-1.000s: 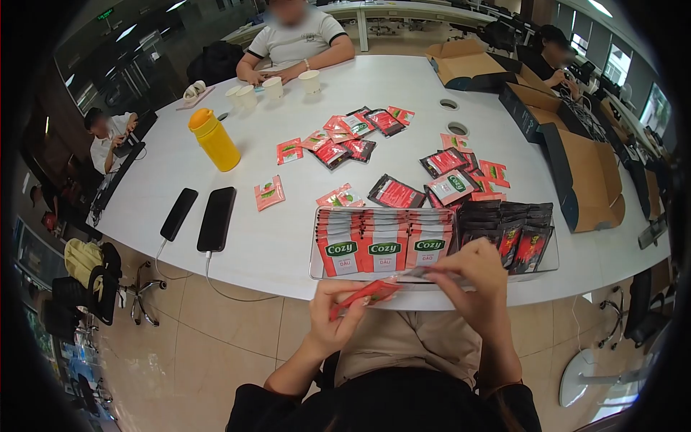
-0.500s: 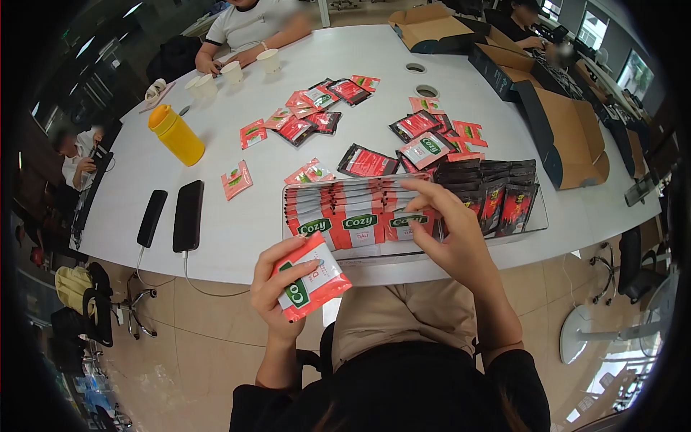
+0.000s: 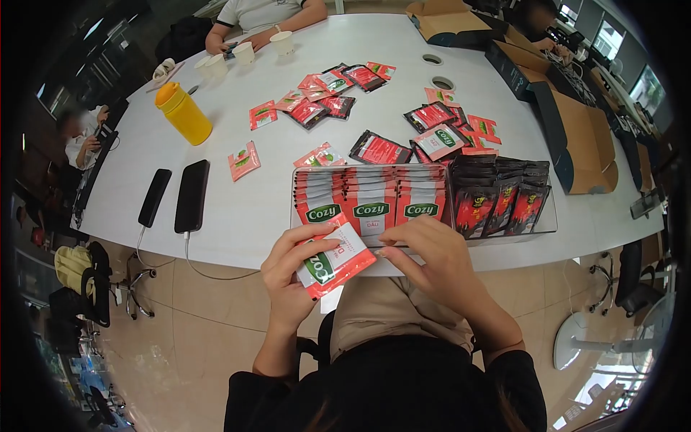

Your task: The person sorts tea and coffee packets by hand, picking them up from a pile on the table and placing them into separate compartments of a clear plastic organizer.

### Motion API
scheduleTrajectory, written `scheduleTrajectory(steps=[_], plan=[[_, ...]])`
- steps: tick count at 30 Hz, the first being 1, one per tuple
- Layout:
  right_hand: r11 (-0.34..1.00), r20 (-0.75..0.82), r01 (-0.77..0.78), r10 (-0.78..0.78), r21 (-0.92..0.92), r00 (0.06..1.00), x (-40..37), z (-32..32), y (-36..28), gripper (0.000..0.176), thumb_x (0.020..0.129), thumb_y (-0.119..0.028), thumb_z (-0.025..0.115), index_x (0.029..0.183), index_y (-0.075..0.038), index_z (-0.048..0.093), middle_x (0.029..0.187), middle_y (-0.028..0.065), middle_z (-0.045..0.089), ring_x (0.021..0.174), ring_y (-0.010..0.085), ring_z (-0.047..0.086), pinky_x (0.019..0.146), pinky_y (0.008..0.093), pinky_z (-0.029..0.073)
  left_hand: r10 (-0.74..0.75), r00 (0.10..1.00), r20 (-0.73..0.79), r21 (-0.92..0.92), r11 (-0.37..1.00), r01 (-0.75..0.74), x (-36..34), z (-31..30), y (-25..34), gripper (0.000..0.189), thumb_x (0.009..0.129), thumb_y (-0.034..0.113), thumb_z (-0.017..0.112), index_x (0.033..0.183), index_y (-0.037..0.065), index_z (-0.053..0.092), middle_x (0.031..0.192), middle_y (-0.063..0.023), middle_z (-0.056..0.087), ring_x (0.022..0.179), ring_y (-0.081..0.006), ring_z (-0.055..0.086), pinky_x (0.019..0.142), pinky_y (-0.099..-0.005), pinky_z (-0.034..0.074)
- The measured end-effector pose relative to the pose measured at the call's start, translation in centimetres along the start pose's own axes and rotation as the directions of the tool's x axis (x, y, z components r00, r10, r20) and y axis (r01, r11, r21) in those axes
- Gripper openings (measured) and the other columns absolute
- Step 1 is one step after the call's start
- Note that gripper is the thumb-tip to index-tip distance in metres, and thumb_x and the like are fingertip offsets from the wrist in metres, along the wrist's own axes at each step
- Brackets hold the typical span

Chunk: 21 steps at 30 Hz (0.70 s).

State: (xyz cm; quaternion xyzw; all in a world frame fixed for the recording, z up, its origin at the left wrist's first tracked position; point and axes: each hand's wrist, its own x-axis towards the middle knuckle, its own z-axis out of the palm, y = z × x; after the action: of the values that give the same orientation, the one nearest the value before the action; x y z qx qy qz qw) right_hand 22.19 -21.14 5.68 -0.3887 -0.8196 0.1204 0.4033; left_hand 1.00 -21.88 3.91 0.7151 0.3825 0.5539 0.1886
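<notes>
My left hand [image 3: 291, 277] grips a red and white Cozy sachet [image 3: 336, 257], tilted in front of the tray, with fingers over its face. Close to that sachet's right edge is my right hand [image 3: 432, 263], thumb and forefinger a little apart, holding nothing that shows. Behind both hands stands a clear tray [image 3: 554, 216] at the table's front edge. Its left part carries three rows of red Cozy sachets [image 3: 371, 209], overlapping and stacked upright. On the right are rows of black and red sachets [image 3: 504, 209].
Loose sachets [image 3: 306, 113] lie in piles across the white table [image 3: 237, 223]. At left are a yellow bottle [image 3: 186, 115] and two phones [image 3: 192, 196] on cables. Paper cups [image 3: 245, 54] stand near a seated person [image 3: 266, 18]. Open cardboard boxes [image 3: 576, 137] line the right side.
My right hand has come down and left from the tray's Cozy rows toward the held sachet. My left hand has shifted right and slightly up with it. The view has tilted slightly.
</notes>
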Motion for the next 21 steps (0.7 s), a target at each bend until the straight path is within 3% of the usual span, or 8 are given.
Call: scheduleTrajectory(steps=[3,6,10,12,14,17,20,21], plan=[[0.948,-0.043,-0.156,0.175,0.277,0.984,0.2,-0.5,-1.3,0.033,0.077,-0.015,0.072,0.107,-0.006,0.063,0.085,0.0051,0.065,0.076,0.02,0.06,0.065,0.0305,0.046,0.051,0.997,0.05,-0.009,0.999,-0.051,-0.1,0.2,0.1,0.032,0.061,0.008,0.081,0.09,0.003,0.065,0.102,-0.012,0.065,0.089,-0.0228,0.065,0.074,-0.0306,0.052],[0.916,0.058,-0.164,0.154,0.367,0.986,0.6,-0.8,-1.5,0.047,0.075,-0.014,0.074,0.118,-0.006,0.058,0.091,0.0065,0.066,0.082,0.0205,0.061,0.072,0.0317,0.046,0.117,0.98,0.164,-0.042,0.993,-0.111,0.0,0.3,0.6,0.032,0.062,0.007,0.08,0.09,0.003,0.066,0.103,-0.0127,0.066,0.087,-0.0228,0.065,0.073,-0.0292,0.052],[0.965,-0.033,-0.07,0.081,0.253,0.996,0.6,-1.8,-1.0,0.049,0.072,-0.01,0.074,0.118,-0.006,0.058,0.091,0.0071,0.066,0.085,0.0221,0.059,0.077,0.0341,0.044,0.195,0.978,0.066,0.152,0.967,-0.204,1.5,-0.8,0.3,0.032,0.069,0.001,0.07,0.101,0.001,0.066,0.105,-0.015,0.066,0.092,-0.0249,0.066,0.079,-0.0302,0.052],[0.98,-0.099,-0.058,0.077,0.189,0.992,0.4,-3.3,-0.3,0.048,0.071,-0.008,0.074,0.116,-0.005,0.059,0.091,0.007,0.066,0.086,0.0231,0.059,0.078,0.0344,0.044,0.236,0.97,-0.052,0.254,0.943,-0.215,3.0,-2.3,-0.9,0.029,0.077,0.002,0.063,0.105,-0.004,0.063,0.104,-0.0203,0.066,0.097,-0.0315,0.064,0.086,-0.0354,0.048],[0.998,-0.251,-0.007,0.023,0.065,0.968,-0.4,-4.5,1.0,0.033,0.071,-0.002,0.07,0.104,-0.001,0.063,0.09,0.0078,0.066,0.084,0.0246,0.058,0.077,0.0337,0.044,0.182,0.978,-0.103,0.393,0.91,-0.128,5.1,-3.8,-2.8,0.038,0.076,-0.004,0.059,0.113,0.0,0.062,0.108,-0.0183,0.065,0.097,-0.0288,0.064,0.091,-0.0388,0.047],[0.977,-0.493,-0.045,-0.064,-0.206,0.868,-2.6,-6.0,3.4,0.016,0.084,-0.008,0.06,0.097,0.001,0.064,0.09,0.0101,0.067,0.084,0.0256,0.058,0.079,0.0356,0.045,0.051,0.994,0.094,0.52,0.849,-0.093,8.0,-5.5,-6.8,0.037,0.082,0.0,0.056,0.118,0.002,0.059,0.106,-0.0179,0.065,0.096,-0.0321,0.063,0.091,-0.0374,0.046],[0.921,-0.65,-0.21,-0.058,-0.327,0.758,-6.3,-7.4,5.9,0.023,0.093,-0.011,0.046,0.105,0.006,0.058,0.098,0.0144,0.062,0.094,0.0243,0.056,0.089,0.0363,0.041,-0.204,0.959,0.197,0.648,0.761,0.029,9.7,-4.7,-11.4,0.035,0.089,0.006,0.052,0.124,0.008,0.056,0.104,-0.0159,0.065,0.099,-0.0323,0.062,0.092,-0.0385,0.045],[0.908,-0.689,-0.261,-0.041,-0.328,0.723,-7.5,-7.7,6.6,0.024,0.094,-0.01,0.044,0.107,0.006,0.057,0.1,0.0147,0.062,0.096,0.0239,0.056,0.089,0.0357,0.041,-0.219,0.945,0.242,0.665,0.747,0.004,10.0,-4.2,-12.5,0.036,0.09,0.008,0.052,0.126,0.009,0.054,0.106,-0.0156,0.065,0.099,-0.0325,0.061,0.091,-0.0387,0.045]])
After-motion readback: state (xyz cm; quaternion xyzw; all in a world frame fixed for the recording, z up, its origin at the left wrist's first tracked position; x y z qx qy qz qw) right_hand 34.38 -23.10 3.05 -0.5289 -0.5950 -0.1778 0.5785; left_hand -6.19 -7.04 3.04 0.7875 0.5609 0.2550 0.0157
